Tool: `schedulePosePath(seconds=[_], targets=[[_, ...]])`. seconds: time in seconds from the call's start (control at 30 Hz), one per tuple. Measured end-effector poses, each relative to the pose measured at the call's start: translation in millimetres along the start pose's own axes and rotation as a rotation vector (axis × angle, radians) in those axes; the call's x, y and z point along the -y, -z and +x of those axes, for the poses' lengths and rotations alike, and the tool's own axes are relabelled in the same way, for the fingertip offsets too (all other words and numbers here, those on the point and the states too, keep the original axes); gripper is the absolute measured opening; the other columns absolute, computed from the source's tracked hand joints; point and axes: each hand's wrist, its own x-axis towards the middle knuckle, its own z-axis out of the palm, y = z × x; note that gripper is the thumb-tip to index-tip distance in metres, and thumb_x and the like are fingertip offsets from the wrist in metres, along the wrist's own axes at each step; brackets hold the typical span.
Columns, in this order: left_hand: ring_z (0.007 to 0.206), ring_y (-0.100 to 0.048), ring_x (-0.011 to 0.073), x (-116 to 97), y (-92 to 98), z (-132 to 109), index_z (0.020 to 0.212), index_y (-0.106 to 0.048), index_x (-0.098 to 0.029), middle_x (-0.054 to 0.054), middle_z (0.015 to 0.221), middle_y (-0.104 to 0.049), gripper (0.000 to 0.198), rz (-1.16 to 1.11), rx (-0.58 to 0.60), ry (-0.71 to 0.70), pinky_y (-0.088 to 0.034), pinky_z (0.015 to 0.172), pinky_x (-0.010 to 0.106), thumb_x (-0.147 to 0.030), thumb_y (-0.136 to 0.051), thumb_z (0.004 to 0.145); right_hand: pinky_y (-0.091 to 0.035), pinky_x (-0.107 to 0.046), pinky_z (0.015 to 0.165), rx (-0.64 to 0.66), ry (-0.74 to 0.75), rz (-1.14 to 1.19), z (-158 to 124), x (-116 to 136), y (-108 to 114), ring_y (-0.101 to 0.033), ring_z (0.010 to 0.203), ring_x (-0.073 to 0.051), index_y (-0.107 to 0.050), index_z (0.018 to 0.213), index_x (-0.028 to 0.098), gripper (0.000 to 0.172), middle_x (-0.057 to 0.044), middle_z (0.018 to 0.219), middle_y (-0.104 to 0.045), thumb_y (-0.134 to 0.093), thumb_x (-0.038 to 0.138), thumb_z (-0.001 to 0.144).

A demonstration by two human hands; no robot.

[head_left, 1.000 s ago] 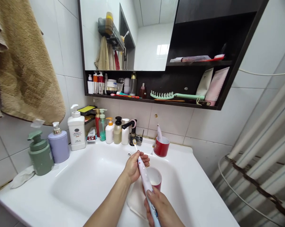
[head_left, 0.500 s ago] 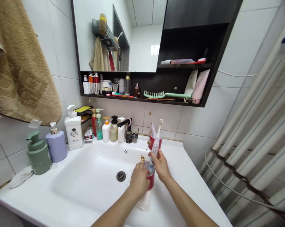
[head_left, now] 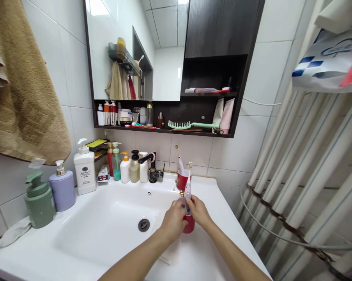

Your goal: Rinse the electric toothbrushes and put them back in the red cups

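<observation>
Toothbrush [head_left: 188,189] in the cup [head_left: 189,226], a hand on each.
The left hand [head_left: 173,219] is clamped on the cup's side at the right of the sink [head_left: 105,230]; the right hand [head_left: 199,211] pinches the toothbrush, its head up and lower end inside the cup's mouth.

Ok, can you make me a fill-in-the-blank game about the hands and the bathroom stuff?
The left hand holds a ____ cup.
The right hand holds a ____.
The tap is ____.
The hairbrush is light ____.

Missing words: red; toothbrush; black; green.
</observation>
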Motion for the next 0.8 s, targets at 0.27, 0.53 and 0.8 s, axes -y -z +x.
schedulePosePath(seconds=[0.27, 0.53, 0.8], targets=[[0.094, -0.035, 0.0182, -34, -15.2, 63, 0.071, -0.057, -0.014, 0.006, 0.101, -0.044, 0.019, 0.061, 0.012, -0.198, -0.032, 0.08, 0.028, -0.01, -0.044, 0.057, -0.04, -0.024, 0.054, -0.017, -0.114, -0.142, 34, -2, 66, -0.051, 0.057, -0.009, -0.051, 0.077, 0.012, 0.028, 0.001, 0.065, -0.054, -0.035, 0.035, 0.075], [0.098, -0.033, 0.0199, -34, -40.8, 109, 0.074, -0.055, -0.014, 0.007, 0.106, -0.041, 0.023, 0.063, 0.032, -0.083, -0.033, 0.079, 0.029, -0.006, -0.042, 0.057, -0.042, -0.032, 0.066, -0.097, -0.216, -0.299, 71, -28, 82, -0.051, 0.076, -0.012, -0.048, 0.09, 0.015, 0.022, -0.003, 0.091, -0.052, -0.038, 0.028, 0.075], [0.1, -0.032, 0.0212, -32, -49.9, 129, 0.084, -0.052, -0.013, 0.009, 0.107, -0.04, 0.027, 0.068, 0.017, -0.06, -0.033, 0.079, 0.031, -0.007, -0.04, 0.06, -0.042, -0.032, 0.066, -0.035, -0.226, -0.303, 93, -38, 85, -0.051, 0.077, -0.013, -0.047, 0.093, 0.014, 0.024, -0.003, 0.092, -0.051, -0.038, 0.028, 0.075]])
